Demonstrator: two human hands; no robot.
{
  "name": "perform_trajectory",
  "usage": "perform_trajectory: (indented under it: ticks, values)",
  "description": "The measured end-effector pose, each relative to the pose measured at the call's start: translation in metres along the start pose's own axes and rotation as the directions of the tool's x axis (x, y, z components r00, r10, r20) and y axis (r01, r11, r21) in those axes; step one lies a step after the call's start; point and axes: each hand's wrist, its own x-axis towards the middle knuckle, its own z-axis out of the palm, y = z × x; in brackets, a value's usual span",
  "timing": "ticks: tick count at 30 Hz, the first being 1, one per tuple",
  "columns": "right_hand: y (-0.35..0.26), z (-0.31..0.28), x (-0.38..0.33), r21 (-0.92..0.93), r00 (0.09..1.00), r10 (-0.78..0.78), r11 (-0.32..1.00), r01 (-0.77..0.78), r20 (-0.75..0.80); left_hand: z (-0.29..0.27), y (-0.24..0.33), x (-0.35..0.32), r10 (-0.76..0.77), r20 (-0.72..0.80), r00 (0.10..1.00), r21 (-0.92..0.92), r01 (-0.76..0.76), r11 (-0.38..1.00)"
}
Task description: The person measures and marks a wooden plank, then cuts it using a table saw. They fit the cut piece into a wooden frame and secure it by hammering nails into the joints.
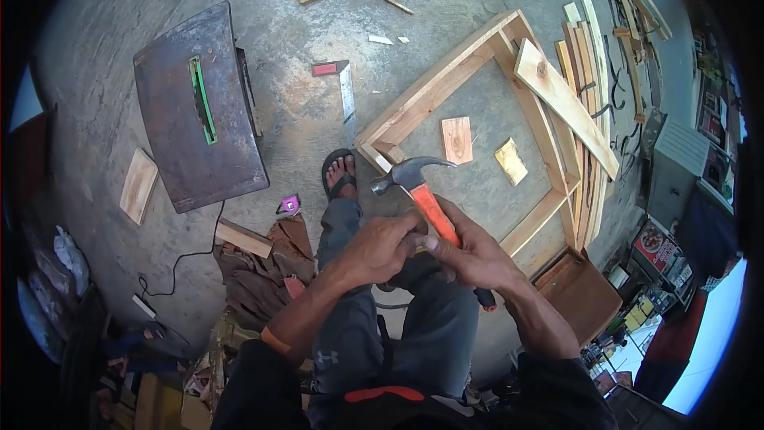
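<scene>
A claw hammer (422, 191) with a steel head and an orange-and-black handle is gripped by my right hand (473, 251), head pointing up and away over my lap. My left hand (382, 247) meets the right hand at the handle, fingertips pinched together beside it; whatever small thing they hold is hidden. Beyond the hammer a rectangular wooden frame (434, 87) lies flat on the concrete floor. A loose plank (565, 103) rests across its far corner. My sandalled foot (341, 175) is planted by the frame's near corner.
A rusty table-saw top (199, 103) stands at the left, its cord trailing. A metal square (346, 91) lies by the frame. Small wood blocks (457, 139) and a yellow piece (511, 161) sit inside the frame. Stacked slats (593, 56) line the right side.
</scene>
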Motion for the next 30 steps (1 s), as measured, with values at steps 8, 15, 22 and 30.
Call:
perform_trajectory:
  ticks: [8,15,22,30]
  values:
    - [-0.093,0.020,-0.045,-0.281,0.981,0.189,0.945,-0.168,0.047,0.021,0.072,-0.050,0.026,-0.451,0.892,-0.484,-0.268,0.833]
    - [-0.136,0.014,-0.050,-0.327,0.937,0.332,0.903,-0.280,0.113,0.010,0.110,-0.037,-0.037,-0.333,0.942,-0.422,-0.114,0.899]
    - [-0.156,-0.066,-0.019,-0.439,0.824,0.417,0.867,-0.234,0.384,0.053,0.143,0.021,-0.150,-0.659,0.737,-0.239,-0.017,0.971]
    - [-0.178,-0.228,0.002,-0.618,0.893,0.451,0.705,-0.348,0.012,0.048,0.049,0.099,-0.700,-0.708,0.094,-0.591,0.463,0.660]
